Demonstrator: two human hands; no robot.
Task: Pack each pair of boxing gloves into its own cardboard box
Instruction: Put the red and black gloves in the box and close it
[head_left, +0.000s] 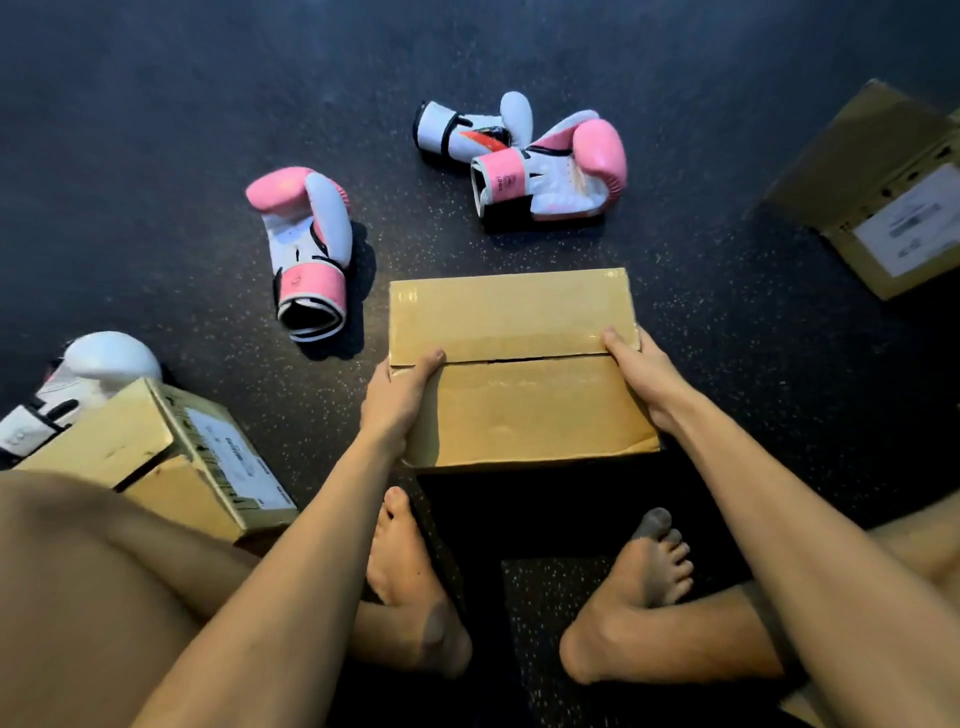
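Dark, white-flecked floor (727, 322) beneath closed cardboard box (519, 405).

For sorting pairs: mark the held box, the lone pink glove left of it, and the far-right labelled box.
held box (519, 410): head view, near top flap.
lone pink glove (289, 241): head view, white palm.
far-right labelled box (870, 153): head view, brown top face.

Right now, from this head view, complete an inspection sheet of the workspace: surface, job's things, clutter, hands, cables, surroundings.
Surface: dark speckled rubber floor.
Job's things: closed brown cardboard box, centre; pink-and-white boxing glove lying alone; second pink-and-white glove touching a white boxing glove; another white glove behind the left labelled cardboard box; right labelled cardboard box.
Clutter: nothing seen.
Hands: left hand and right hand grip the closed box's sides.
Cables: nothing seen.
Surroundings: bare feet near the box.
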